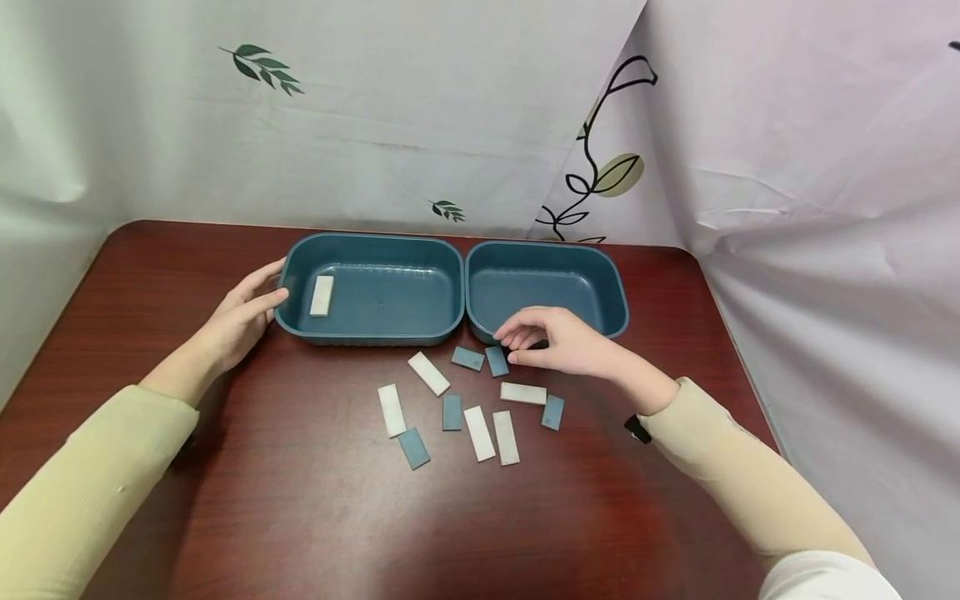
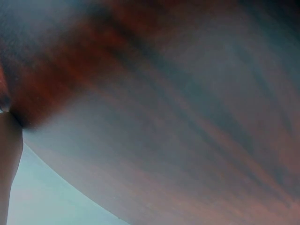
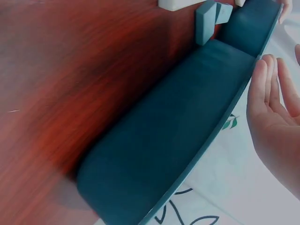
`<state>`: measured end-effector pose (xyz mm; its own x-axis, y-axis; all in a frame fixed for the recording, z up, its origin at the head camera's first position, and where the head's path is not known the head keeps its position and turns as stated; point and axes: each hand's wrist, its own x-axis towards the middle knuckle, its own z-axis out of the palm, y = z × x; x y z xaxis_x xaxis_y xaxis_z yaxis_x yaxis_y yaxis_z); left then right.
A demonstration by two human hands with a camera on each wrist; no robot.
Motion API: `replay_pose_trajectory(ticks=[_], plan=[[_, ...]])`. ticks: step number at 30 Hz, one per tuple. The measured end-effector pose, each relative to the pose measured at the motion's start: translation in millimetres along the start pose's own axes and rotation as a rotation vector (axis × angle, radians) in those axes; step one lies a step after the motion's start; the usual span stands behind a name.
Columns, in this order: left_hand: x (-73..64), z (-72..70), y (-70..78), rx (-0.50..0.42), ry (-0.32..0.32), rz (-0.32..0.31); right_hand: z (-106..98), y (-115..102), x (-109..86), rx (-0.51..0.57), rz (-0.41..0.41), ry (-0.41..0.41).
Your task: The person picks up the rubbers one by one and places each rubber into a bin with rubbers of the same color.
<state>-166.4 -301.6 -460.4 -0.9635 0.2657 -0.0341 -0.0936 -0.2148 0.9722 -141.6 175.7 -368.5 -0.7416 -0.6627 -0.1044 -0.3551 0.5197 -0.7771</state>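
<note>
While white tiles (image 1: pixel 480 433) and blue tiles (image 1: pixel 414 448) lie nearest on the table (image 1: pixel 315 517), the right hand (image 1: pixel 562 342), thumb and fingertips apart, is just beside one blue tile (image 1: pixel 497 361); beyond, the left hand (image 1: pixel 240 321), fingers extended, touches the left bin (image 1: pixel 386 298), which holds one white tile (image 1: pixel 322 296).

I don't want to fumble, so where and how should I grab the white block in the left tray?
Come from above and pinch the white block mid-length across its narrow width. It lies flat, long side roughly front to back, and the left tray walls it in, likely hindering a low approach.
</note>
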Motion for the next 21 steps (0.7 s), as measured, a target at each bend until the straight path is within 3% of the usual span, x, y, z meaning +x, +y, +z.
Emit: replay_pose_trajectory(ticks=[14, 21], plan=[[-0.1, 0.0, -0.1, 0.008, -0.006, 0.001, 17, 11, -29.6, -0.115, 0.004, 0.01], [0.5, -0.4, -0.7, 0.003, -0.006, -0.001, 29, 22, -35.7, -0.213, -0.018, 0.014]])
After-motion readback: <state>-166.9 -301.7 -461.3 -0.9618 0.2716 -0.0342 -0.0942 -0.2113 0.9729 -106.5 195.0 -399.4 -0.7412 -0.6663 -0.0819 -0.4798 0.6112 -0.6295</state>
